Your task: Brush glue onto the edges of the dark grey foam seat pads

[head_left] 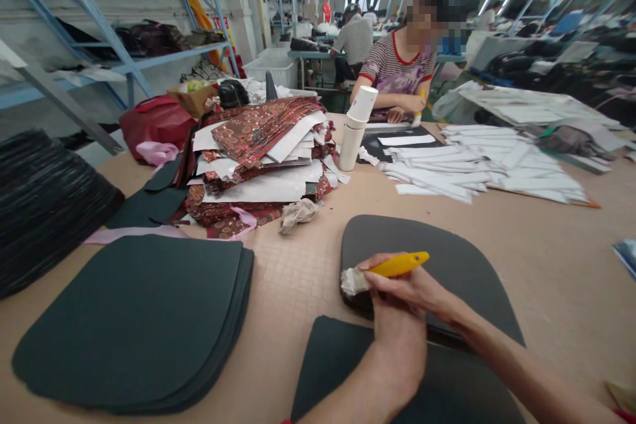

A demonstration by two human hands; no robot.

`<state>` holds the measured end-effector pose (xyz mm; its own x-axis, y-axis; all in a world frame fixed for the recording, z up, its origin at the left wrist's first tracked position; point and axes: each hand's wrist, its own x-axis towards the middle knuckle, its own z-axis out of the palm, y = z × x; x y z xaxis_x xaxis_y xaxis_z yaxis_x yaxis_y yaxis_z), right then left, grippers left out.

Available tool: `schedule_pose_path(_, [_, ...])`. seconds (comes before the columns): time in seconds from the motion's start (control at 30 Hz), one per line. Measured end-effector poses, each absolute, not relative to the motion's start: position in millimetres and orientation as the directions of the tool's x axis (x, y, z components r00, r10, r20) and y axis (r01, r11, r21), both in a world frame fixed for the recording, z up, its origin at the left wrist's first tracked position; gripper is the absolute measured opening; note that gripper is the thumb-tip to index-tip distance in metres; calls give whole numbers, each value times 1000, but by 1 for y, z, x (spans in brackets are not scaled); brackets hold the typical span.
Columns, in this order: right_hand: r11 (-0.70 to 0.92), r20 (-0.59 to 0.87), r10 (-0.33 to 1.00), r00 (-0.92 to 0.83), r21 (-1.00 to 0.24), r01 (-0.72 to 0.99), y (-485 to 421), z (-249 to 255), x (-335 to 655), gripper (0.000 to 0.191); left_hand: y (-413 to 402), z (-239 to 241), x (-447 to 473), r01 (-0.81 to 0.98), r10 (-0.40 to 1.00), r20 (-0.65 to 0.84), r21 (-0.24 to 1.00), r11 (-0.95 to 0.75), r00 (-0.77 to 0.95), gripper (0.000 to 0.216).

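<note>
One brush (397, 265), pinched by the right hand (408, 286) right of centre, points its bristles (354, 282) frame-left at the dark panel (422, 238)'s edge, the left hand (398, 328) below, its grip hidden.

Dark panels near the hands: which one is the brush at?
The far panel of the right pair: the brush in the right hand is at its left edge. The near panel is closer to the camera; the stack sits well left.
</note>
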<state>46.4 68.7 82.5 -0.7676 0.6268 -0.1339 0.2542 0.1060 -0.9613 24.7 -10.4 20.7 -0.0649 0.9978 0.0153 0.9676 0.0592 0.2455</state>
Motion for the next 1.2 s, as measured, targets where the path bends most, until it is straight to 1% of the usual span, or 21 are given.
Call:
schedule_pose_path(0.07, [126, -94, 699, -709, -960, 251, 75, 83, 45, 23, -11, 29, 19, 961, 999, -33, 277, 10, -1, 45])
schedule_pose_path(0.13, [120, -91, 704, -705, -962, 244, 76, 83, 46, 24, -10, 35, 17, 959, 997, -74, 284, -6, 28, 46])
schedule_pose_path(0.27, [100, -144, 554, -820, -966, 238, 73, 81, 45, 17, -6, 36, 18, 975, 988, -153, 217, 58, -25, 50])
schedule_pose_path(0.33, [87, -160, 535, -830, -966, 243, 78, 77, 39, 18, -5, 35, 16, 965, 989, -148, 261, 35, 4, 47])
schedule_pose_path(0.43, [104, -123, 595, -794, -968, 228, 100, 68, 26, 23, -6, 37, 9, 932, 986, -152, 363, -11, 71, 42])
schedule_pose_path(0.57, [207, 37, 730, -682, -964, 169, 143, 54, 5, 30, -7, 45, 2, 895, 965, -246, 444, 30, 89, 46])
schedule_pose_path(0.63, [237, 88, 789, -607, -957, 169, 164, 48, 0, 34, -6, 48, 1, 882, 956, -275, 470, 43, 100, 47])
schedule_pose_path(0.73, [247, 115, 856, -504, -947, 203, 190, 45, 6, 35, -4, 52, 0, 872, 950, -294, 486, 54, 105, 47])
schedule_pose_path(0.87, [257, 145, 916, -374, -928, 269, 207, 59, 26, 36, -3, 55, -3, 859, 935, -337, 505, 78, 114, 46])
schedule_pose_path(0.93, [269, 142, 903, -404, -923, 276, 208, 68, 28, 35, -2, 57, -4, 852, 928, -351, 517, 82, 124, 46])
schedule_pose_path(1.1, [272, 66, 759, -647, -936, 223, 208, 77, 9, 30, 0, 64, -7, 857, 918, -376, 508, 89, 128, 47])
schedule_pose_path(1.2, [265, 39, 716, -697, -939, 220, 217, 73, 6, 29, 0, 69, -7, 873, 906, -403, 479, 89, 128, 46])
